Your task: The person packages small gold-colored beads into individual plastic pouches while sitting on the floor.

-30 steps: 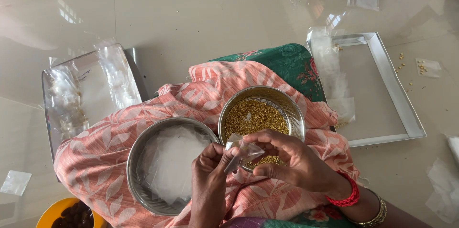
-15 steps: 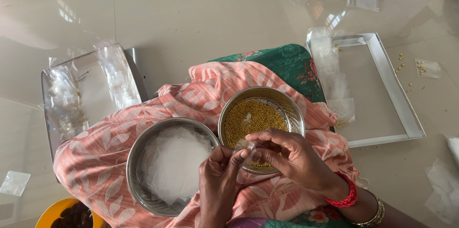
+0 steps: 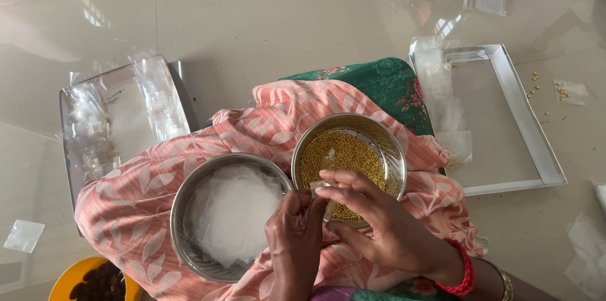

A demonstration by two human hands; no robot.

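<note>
- Over the lap, both hands meet at the near rim of the steel bowl of golden beads.
- Left hand is pinched shut on a small clear pouch; right hand curls narrow, fingertips at the pouch mouth.
- Filling looks to be the step in hand: pouch held just above the beads.
- Beside it, the second steel bowl holds a stack of empty clear pouches.
- Next move calls for a steady pinch keeping the mouth open, or beads spill onto the pink cloth.
</note>
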